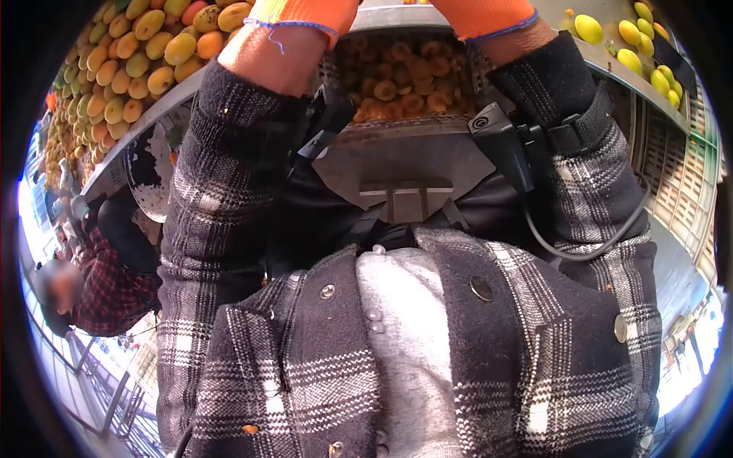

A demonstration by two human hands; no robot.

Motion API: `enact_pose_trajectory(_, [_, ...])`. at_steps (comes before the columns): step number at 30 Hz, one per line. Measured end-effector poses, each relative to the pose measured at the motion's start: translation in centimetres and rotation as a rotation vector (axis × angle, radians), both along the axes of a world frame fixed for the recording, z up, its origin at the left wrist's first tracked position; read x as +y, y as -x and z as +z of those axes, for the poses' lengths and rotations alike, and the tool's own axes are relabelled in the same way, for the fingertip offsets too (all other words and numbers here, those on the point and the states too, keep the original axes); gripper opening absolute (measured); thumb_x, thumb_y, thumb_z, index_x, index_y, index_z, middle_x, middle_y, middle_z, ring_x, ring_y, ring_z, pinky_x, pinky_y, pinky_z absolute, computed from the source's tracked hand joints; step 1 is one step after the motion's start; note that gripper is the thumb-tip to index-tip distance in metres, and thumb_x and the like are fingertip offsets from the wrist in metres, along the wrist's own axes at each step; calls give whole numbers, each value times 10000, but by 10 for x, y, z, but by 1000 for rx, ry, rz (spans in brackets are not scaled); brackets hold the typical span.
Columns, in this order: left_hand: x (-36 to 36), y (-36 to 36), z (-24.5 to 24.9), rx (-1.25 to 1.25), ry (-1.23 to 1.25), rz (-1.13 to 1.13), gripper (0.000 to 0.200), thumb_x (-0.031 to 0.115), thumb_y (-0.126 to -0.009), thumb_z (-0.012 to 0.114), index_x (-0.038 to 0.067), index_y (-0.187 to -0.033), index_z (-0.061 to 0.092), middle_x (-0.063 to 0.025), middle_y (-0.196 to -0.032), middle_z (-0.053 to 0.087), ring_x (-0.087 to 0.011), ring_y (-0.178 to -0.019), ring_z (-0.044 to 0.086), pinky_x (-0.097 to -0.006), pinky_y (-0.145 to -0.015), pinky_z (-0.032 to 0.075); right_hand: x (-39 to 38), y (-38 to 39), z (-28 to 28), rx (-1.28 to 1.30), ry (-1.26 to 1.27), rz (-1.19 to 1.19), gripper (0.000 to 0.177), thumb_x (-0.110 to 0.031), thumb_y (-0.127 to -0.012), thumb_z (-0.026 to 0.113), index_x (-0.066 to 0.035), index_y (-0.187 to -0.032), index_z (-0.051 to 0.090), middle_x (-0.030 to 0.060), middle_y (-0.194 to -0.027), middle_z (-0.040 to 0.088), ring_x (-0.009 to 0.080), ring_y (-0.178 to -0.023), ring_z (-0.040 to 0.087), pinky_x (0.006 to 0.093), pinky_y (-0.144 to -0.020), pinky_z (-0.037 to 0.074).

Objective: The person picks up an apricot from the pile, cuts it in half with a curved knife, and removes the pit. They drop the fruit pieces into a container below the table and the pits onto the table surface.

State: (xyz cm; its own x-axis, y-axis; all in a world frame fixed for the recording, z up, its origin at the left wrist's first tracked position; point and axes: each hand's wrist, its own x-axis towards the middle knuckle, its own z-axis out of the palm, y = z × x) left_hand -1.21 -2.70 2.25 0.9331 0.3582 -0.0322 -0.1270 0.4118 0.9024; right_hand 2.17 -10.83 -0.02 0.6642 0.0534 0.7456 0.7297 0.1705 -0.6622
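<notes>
My left hand, in an orange glove with a blue cuff edge, reaches past the top edge of the view. Likewise my right hand wears an orange glove and is cut off by the top edge. The fingers of both hands are out of view, so what they hold cannot be seen. Between my wrists is a crate of orange-brown fruit pieces, some looking halved or hollow. A large heap of yellow, green and reddish mangoes lies beside my left hand. Several yellow-green mangoes lie on a metal surface beyond my right hand.
A metal ledge runs in front of my body. Small devices are strapped at my wrists, with a cable along the right sleeve. Plastic crates stand at the right. Another person in a checked shirt is at the left.
</notes>
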Motion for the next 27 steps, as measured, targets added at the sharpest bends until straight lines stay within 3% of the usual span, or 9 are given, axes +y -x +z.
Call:
enact_pose_trajectory(3, [31, 34, 28, -32, 40, -590, 345, 418, -972, 536, 88, -960, 638, 7, -811, 606, -122, -708, 572, -261, -588, 457, -12, 8, 11, 102, 339, -142, 351, -326, -933, 655, 11, -848, 605, 200, -700, 655, 312, -670, 683, 394, -587, 502])
enact_pose_trajectory(5, [16, -5, -14, 12, 219, -203, 318, 419, -944, 562, 111, -956, 641, -2, -799, 626, -100, -746, 585, -247, -676, 478, -14, 6, 23, 233, 381, -98, 358, -350, -937, 652, -1, -866, 613, 189, -715, 670, 314, -682, 687, 411, -596, 501])
enact_pose_trajectory(7, [4, 19, 28, 420, -427, 110, 389, 460, -998, 518, 99, -876, 594, -35, -648, 578, -142, -505, 521, -273, -449, 362, -15, 4, 31, 408, 297, 49, 380, -399, -949, 640, -21, -922, 622, 186, -788, 702, 329, -753, 704, 411, -638, 509])
enact_pose_trajectory(9, [20, 10, 16, 257, -3, -27, 391, 434, -1016, 480, 95, -853, 586, -54, -628, 585, -201, -529, 544, -318, -491, 401, -10, -19, 11, -98, 242, -61, 245, -270, -975, 627, -34, -927, 585, 154, -709, 588, 301, -586, 567, 380, -546, 446])
enact_pose_trajectory(11, [24, 7, 18, 280, 157, -89, 450, 523, -1007, 457, 117, -898, 616, -3, -612, 548, -119, -512, 462, -272, -501, 332, -18, 3, 36, 584, 176, 133, 253, -253, -1019, 576, -19, -924, 586, 96, -675, 574, 196, -553, 546, 320, -519, 420])
enact_pose_trajectory(17, [41, 4, -2, 16, 501, -306, 447, 484, -996, 511, 79, -1172, 578, -55, -958, 654, -188, -791, 604, -313, -667, 473, -32, 8, 51, 705, 253, 226, 322, -299, -1060, 508, -18, -932, 600, -25, -639, 500, 51, -544, 432, 248, -487, 358])
enact_pose_trajectory(20, [38, 1, 3, 5, 527, -305, 448, 506, -977, 560, 89, -1137, 597, -13, -869, 650, -144, -765, 586, -275, -681, 417, -36, 14, 53, 847, 224, 346, 326, -306, -1067, 492, -24, -971, 624, -40, -680, 502, 38, -576, 427, 232, -501, 351])
enact_pose_trajectory(24, [42, -1, -9, -38, 579, -324, 493, 500, -962, 601, 109, -1256, 544, -53, -1079, 632, -212, -973, 616, -357, -840, 506, -34, 23, 55, 741, 280, 353, 295, -259, -1061, 511, 4, -991, 624, -6, -710, 560, 59, -631, 471, 256, -560, 411])
enact_pose_trajectory(27, [38, 0, 4, 0, 522, -243, 536, 551, -949, 597, 87, -1215, 567, -17, -1017, 626, -147, -898, 575, -295, -792, 449, -32, 18, 39, 583, 575, 139, 279, -277, -1022, 560, -9, -973, 622, 169, -655, 615, 307, -610, 630, 392, -572, 471])
